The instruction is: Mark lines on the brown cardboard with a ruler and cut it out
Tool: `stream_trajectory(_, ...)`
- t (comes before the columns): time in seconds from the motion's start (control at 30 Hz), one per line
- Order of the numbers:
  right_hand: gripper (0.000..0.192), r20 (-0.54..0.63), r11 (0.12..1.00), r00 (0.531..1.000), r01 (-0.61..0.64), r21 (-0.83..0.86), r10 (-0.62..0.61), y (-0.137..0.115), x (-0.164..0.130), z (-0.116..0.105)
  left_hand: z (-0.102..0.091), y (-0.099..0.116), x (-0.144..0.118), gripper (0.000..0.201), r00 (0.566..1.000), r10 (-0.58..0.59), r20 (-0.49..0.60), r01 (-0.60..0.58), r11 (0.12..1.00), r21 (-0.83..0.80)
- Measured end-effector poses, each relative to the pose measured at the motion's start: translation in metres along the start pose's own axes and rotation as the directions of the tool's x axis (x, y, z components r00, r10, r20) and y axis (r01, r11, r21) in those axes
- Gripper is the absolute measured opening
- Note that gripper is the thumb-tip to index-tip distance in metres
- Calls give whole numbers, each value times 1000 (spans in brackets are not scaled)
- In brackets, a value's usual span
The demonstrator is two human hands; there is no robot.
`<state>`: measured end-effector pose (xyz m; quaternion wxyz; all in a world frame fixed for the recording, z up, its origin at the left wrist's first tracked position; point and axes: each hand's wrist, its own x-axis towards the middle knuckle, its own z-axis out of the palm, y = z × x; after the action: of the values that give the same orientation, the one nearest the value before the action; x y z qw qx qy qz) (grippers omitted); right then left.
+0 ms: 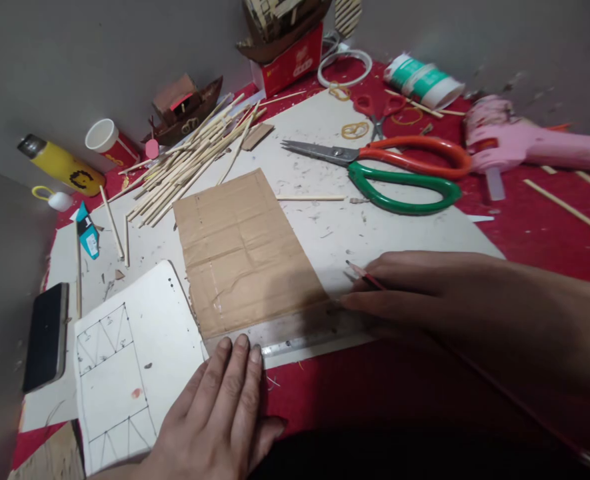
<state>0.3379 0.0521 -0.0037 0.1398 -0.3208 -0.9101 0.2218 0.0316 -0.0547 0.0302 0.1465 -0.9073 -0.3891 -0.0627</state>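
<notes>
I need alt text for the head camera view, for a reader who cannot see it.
A person's left hand presses a clear ruler along the near edge of a brown cardboard sheet, while the right hand holds a red pencil at the ruler's far end. Large scissors, wooden sticks and a pink glue gun lie behind.

Plain grey wall [75, 53] behind — a red-covered table [525, 227] under soft, dim light.
</notes>
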Motion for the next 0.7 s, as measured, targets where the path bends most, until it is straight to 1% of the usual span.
stream_trajectory(0.03,42,24,996,996,84,-2,-84,3,10,-4,0,-1,1,43,1000,-5,7,5,1000,-1)
stream_trajectory(0.1,39,28,980,981,194,-32,-193,8,21,-10,0,-2,3,46,1000,-10,11,10,1000,10)
stream_trajectory(0.17,36,33,967,969,247,-62,-246,8,23,-15,0,-3,4,46,1000,-8,12,8,1000,18)
stream_trajectory(0.23,35,41,963,966,256,-83,-254,6,21,-19,0,-4,5,46,1000,-10,13,10,1000,15)
stream_trajectory(0.4,32,8,976,978,208,-61,-208,-1,22,-23,3,-5,2,46,999,38,34,-39,999,7)
stream_trajectory(0.53,30,14,963,968,251,-98,-251,-2,26,-25,4,-3,0,46,1000,15,6,-15,999,29)
stream_trajectory(0.7,29,46,950,963,271,-154,-267,-1,25,-26,4,-4,1,46,999,33,0,-33,998,58)
